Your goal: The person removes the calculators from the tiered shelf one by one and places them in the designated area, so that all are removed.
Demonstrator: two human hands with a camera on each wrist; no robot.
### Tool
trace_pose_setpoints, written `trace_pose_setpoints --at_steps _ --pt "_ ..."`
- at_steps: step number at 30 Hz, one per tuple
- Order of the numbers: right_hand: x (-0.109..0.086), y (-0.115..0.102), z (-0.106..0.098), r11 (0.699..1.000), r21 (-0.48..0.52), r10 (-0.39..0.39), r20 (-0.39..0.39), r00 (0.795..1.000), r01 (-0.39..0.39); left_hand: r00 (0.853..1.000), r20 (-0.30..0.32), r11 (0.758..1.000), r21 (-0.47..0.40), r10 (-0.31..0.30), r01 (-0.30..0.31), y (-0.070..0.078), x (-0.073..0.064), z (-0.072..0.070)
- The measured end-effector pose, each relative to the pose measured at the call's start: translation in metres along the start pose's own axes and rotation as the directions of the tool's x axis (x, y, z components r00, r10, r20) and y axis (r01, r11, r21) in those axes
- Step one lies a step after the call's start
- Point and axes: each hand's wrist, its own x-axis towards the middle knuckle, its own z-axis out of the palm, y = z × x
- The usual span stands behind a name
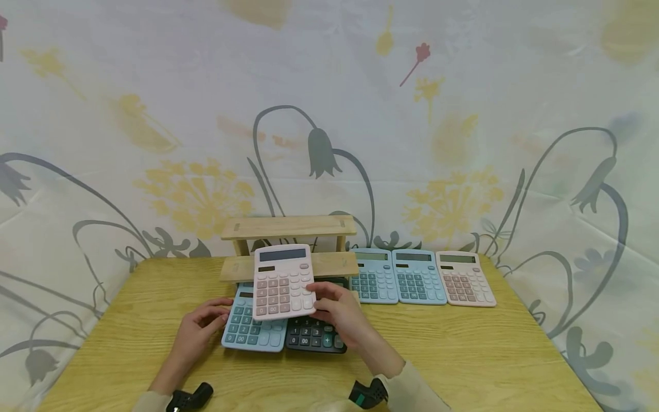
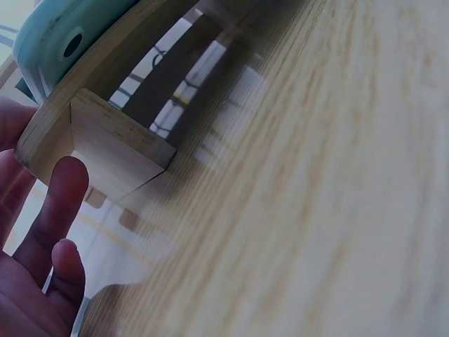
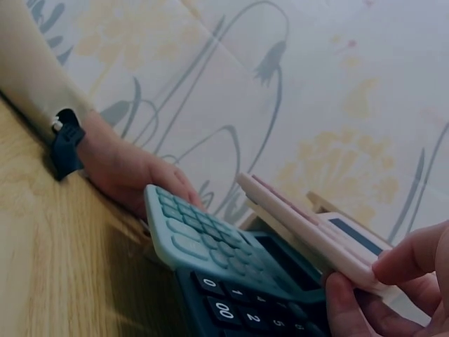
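My right hand (image 1: pixel 342 312) pinches a pink calculator (image 1: pixel 283 269) by its right edge. The pink calculator is tilted, its keys facing me, in front of the middle step of a wooden stepped stand (image 1: pixel 288 227). It overlaps a blue calculator (image 1: pixel 247 326) and a black calculator (image 1: pixel 314 337), which lean side by side on the lowest step. Beside the stand's left end is my left hand (image 1: pixel 198 326). In the left wrist view, one fingertip meets the end of the wooden step (image 2: pixel 49 133) under the blue calculator (image 2: pixel 56 42), while the other fingers extend loosely.
Right of the stand, two more blue calculators (image 1: pixel 372 280) and another pink calculator (image 1: pixel 465 280) stand in a row near the back of the wooden table (image 1: pixel 463 355). A flower-patterned cloth (image 1: pixel 463 114) hangs behind the table.
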Motion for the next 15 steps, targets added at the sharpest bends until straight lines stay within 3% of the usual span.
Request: trace_pose_setpoints --at_steps 15 --pt "-0.0027 0.0013 -0.0065 1.0 -0.007 0.006 -0.023 1.0 -0.006 1.0 0.006 1.0 -0.003 -0.005 0.005 0.0011 0.0002 0.0"
